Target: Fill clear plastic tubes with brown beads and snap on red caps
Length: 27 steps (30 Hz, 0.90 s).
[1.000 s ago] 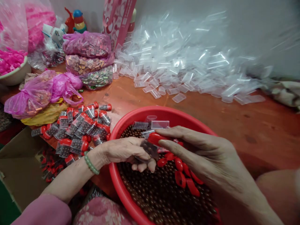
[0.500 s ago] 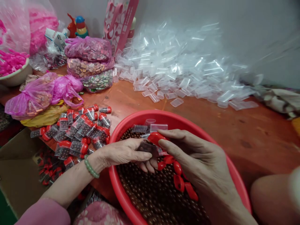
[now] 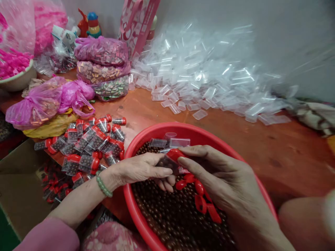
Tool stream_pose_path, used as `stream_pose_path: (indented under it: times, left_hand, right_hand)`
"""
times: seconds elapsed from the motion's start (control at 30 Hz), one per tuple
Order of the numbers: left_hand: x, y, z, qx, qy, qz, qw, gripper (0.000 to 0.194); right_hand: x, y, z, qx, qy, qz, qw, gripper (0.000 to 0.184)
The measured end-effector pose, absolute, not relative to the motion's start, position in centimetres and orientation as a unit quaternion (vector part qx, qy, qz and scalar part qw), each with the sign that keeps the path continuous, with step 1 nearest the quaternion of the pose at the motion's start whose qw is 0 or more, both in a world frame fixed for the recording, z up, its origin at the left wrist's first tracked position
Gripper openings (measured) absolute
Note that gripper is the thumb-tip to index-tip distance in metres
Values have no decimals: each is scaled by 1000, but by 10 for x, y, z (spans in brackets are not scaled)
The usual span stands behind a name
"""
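Over a red basin (image 3: 136, 139) of small dark brown balls (image 3: 167, 212), my left hand (image 3: 146, 170) grips a small clear plastic container (image 3: 167, 163) filled with the balls. My right hand (image 3: 225, 181) pinches a red cap (image 3: 175, 153) between thumb and fingers, and the cap sits at the container's open end. Whether it is fully pressed on I cannot tell. Several loose red caps (image 3: 200, 204) lie on the balls below my right hand. A few clear containers (image 3: 180, 142) rest inside the basin's far side.
Filled red-capped containers (image 3: 89, 139) lie heaped left of the basin. Below them stands a cardboard box (image 3: 21, 181) with more. A large pile of clear containers (image 3: 199, 80) leans against the wall. Purple bags (image 3: 102, 52) and a bowl of pink pieces (image 3: 23, 78) occupy the back left.
The red cap, held a little apart from the container earlier, now meets its end. My left fingers have straightened from their curl around the container. The view has shifted slightly.
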<state>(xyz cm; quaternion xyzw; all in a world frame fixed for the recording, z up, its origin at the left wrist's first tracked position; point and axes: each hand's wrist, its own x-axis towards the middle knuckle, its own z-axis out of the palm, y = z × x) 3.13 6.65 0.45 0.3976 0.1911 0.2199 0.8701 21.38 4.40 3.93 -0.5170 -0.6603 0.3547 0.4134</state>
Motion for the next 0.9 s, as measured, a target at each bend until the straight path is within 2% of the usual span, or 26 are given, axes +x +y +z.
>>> stream_pose_path:
  times: [0.17, 0.23, 0.37, 0.5, 0.57, 0.67, 0.9]
  left_hand:
    - [29, 66, 4, 354, 196, 201, 892, 42]
    - [29, 67, 2, 319, 182, 206, 907, 41]
    - [28, 70, -2, 264, 154, 226, 925, 44]
    - [28, 74, -2, 231, 160, 181, 942, 67]
    - [29, 75, 0, 228, 160, 179, 943, 78]
    - [30, 74, 3, 242, 166, 202, 934, 88]
    - [33, 72, -3, 242, 174, 215, 930, 87]
  right_hand:
    - [216, 46, 36, -493, -713, 332, 372, 13]
    - [215, 46, 35, -477, -743, 314, 350, 27]
    - [207, 44, 36, -475, -791, 246, 298, 65]
    - [200, 43, 33, -453, -830, 157, 284, 81]
    - [198, 44, 29, -452, -841, 101, 280, 76]
    - [194, 46, 24, -452, -846, 48, 279, 56]
    - [189, 46, 24, -446, -837, 69, 310, 43]
